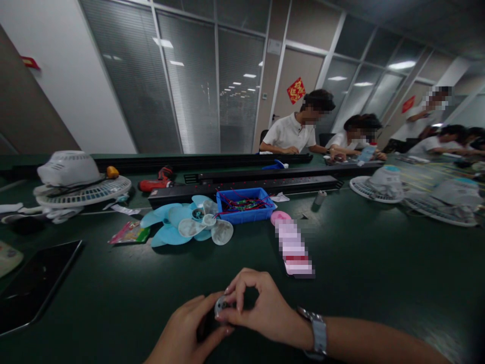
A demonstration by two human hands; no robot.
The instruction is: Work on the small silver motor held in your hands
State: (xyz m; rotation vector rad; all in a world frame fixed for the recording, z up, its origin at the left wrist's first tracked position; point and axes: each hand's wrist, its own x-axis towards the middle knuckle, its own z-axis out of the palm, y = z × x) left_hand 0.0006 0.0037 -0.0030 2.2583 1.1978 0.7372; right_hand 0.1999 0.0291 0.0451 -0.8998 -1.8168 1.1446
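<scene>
Grey and round, the part point(220, 306) that your left hand point(191, 318) is gripping and your right hand point(265, 306) is pinching is sitting between them above the table point(352, 273), while farther out blades point(178, 215) are lying beside a bin point(248, 217) of wires point(242, 204).

Silvery round part point(220, 306), dark green table point(364, 263), bright blue bin point(248, 216), light-blue fan blades point(177, 216)

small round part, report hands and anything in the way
Left hand, right hand: both on small round part. Part partly covered. Blue bin beyond, not in the way.
</scene>
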